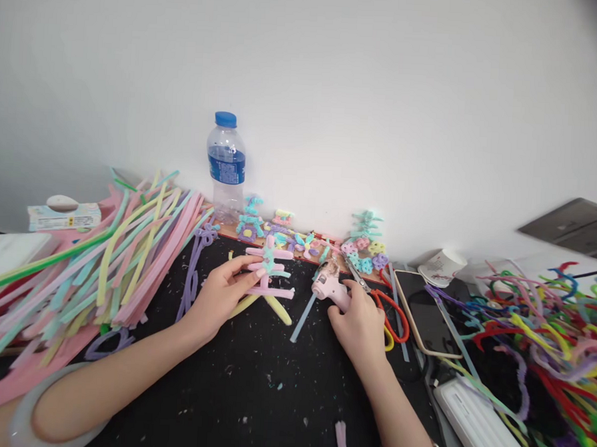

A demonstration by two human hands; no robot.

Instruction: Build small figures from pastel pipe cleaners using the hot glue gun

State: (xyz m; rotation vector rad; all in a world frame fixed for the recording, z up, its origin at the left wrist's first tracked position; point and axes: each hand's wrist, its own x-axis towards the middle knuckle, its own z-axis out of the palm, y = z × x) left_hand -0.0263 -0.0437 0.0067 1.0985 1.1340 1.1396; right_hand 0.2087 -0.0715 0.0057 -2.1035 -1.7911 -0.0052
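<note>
My left hand [225, 292] pinches a small figure of pink pipe cleaners [269, 291], with a turquoise twist at its middle and yellow strips at its bottom. To the right, my right hand [361, 320] has its fingers closed round the handle of a pale pink glue gun [331, 288]. A translucent glue stick [303, 318] sticks out of the gun's back, toward the front of the table. Red-handled scissors [391, 308] lie just beyond my right hand, partly hidden by it.
Pastel pipe cleaners [141, 255] are heaped at the left, bright ones [547, 343] at the right. A bottle [226, 173] stands by the wall beside small finished pieces [364, 253]. A phone [428, 317], paper cup [442, 266] and white power strip [482, 426] sit at the right.
</note>
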